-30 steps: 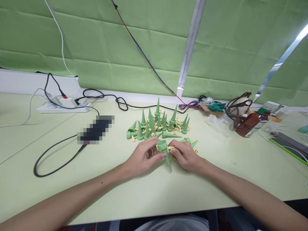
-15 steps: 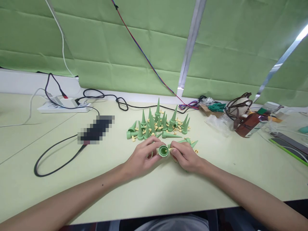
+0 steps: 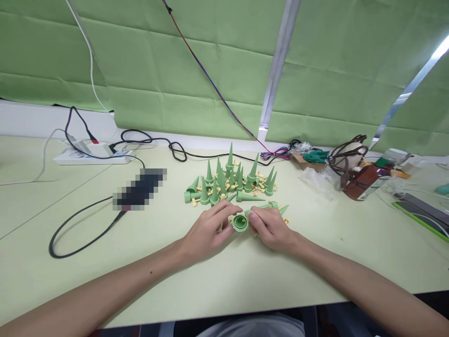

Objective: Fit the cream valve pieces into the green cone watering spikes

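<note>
A green cone-shaped plant watering spike (image 3: 240, 223) is held with its round open end towards me. My left hand (image 3: 212, 225) grips it from the left, index finger curved above the rim. At the spike's right side my right hand (image 3: 268, 227) is closed in a pinch, thumb and fingertips against its wall. The yellow valve in that pinch is mostly hidden, with a bit of yellow showing inside the spike. Behind the hands stand and lie several more green spikes (image 3: 204, 193), mixed with small yellow valves (image 3: 194, 202).
A blurred-out dark device (image 3: 140, 189) with a looped black cable (image 3: 52, 243) lies to the left. Behind it is a white power strip (image 3: 94, 159). On the right are a brown bottle (image 3: 365, 181), clear plastic wrap (image 3: 321, 183) and a box with green gloves (image 3: 315, 156).
The spike has shifted slightly down and right, closer to my right fingers. The yellow valve's stem, visible between fingers and spike before, is now largely out of sight.
</note>
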The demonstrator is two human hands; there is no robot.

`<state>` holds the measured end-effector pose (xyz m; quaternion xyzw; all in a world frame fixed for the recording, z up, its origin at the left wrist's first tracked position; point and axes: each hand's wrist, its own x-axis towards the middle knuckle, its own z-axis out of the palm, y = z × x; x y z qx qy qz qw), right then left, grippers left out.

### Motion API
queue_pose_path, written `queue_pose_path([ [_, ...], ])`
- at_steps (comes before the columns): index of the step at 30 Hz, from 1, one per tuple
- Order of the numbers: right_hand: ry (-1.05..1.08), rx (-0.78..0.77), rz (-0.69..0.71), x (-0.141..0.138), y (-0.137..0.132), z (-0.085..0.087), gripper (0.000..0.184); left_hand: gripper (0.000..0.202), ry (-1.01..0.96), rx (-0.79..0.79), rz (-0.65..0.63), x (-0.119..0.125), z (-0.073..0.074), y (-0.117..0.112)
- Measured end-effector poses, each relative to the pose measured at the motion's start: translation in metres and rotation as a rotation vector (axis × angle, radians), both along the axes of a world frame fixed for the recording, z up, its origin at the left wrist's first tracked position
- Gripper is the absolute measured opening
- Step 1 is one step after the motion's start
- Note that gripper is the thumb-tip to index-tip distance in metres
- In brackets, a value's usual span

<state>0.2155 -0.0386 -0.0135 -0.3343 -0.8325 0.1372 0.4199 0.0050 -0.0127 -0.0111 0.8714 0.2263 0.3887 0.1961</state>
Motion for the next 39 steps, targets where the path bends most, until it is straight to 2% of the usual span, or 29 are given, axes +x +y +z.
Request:
queue_pose_path([
  [5, 0.036, 0.02, -0.019, -0.001, 0.0006, -0.0014, 0.039, 0.02, -0.015, -0.12, 0.06, -0.0005, -0.0006, 0.0002],
  [10, 0.073, 0.035, -0.024, -0.0018, 0.0003, 0.0004, 0.034, 0.01, -0.021, -0.138, 0.043, 0.0002, 0.0028, 0.0024],
  [16, 0.068, 0.077, -0.007, -0.0017, 0.0005, 0.0033, 0.031, 0.046, -0.047, -0.248, -0.001, 0.0012, 0.0063, 0.0035],
  [20, 0.05, 0.095, 0.016, -0.0024, 0.0004, 0.0043, 0.03, 0.054, -0.026, -0.323, -0.076, -0.0005, 0.0083, 0.0025],
  [30, 0.056, -0.023, 0.08, 0.0009, 0.0001, 0.0012, 0.025, 0.045, -0.034, -0.326, -0.118, -0.0018, 0.0081, 0.0052],
  [35, 0.046, -0.059, 0.069, 0.0016, 0.0001, 0.0009, 0.026, 0.028, -0.044, -0.347, -0.108, -0.0016, 0.0082, 0.0021],
  [39, 0.031, -0.075, 0.047, 0.0017, 0.0003, 0.0004, 0.028, 0.017, -0.069, -0.301, -0.106, 0.0, 0.0086, 0.0004],
])
